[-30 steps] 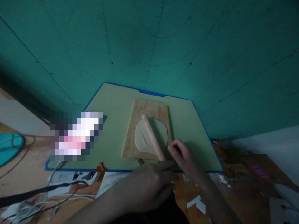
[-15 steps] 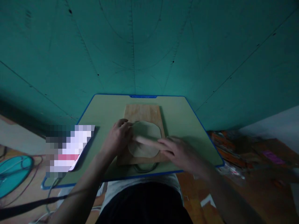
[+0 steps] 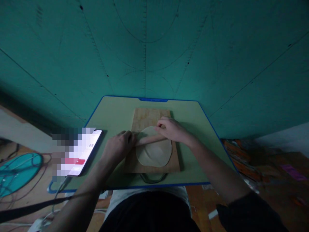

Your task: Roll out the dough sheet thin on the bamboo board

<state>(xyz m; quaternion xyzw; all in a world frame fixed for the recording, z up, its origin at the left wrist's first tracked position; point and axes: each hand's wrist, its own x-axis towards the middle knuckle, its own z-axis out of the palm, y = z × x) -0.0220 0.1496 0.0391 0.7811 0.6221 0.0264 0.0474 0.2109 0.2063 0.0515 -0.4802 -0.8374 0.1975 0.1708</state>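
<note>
A blue-edged green table (image 3: 116, 112) carries a wooden board (image 3: 152, 116) and a phone (image 3: 88, 153)

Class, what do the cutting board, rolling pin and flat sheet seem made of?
Cutting board: apparently wood, matt, with faint grain streaks. Rolling pin: probably wood, dull and pale brown. Flat sheet: likely dough, smooth, off-white, with an uneven rounded edge.

A slim phone with a lit white screen and a red button (image 3: 82, 158), partly pixelated, lies along the left edge of the pale green, blue-rimmed worktop (image 3: 198, 135), near its front left corner. A thin pale cable (image 3: 58, 193) runs from its near end over the front edge. Beyond the back edge stands a dark green wall with black drawn lines and arcs (image 3: 154, 58). Well left of the left edge lies a round turquoise object (image 3: 19, 174).
</note>
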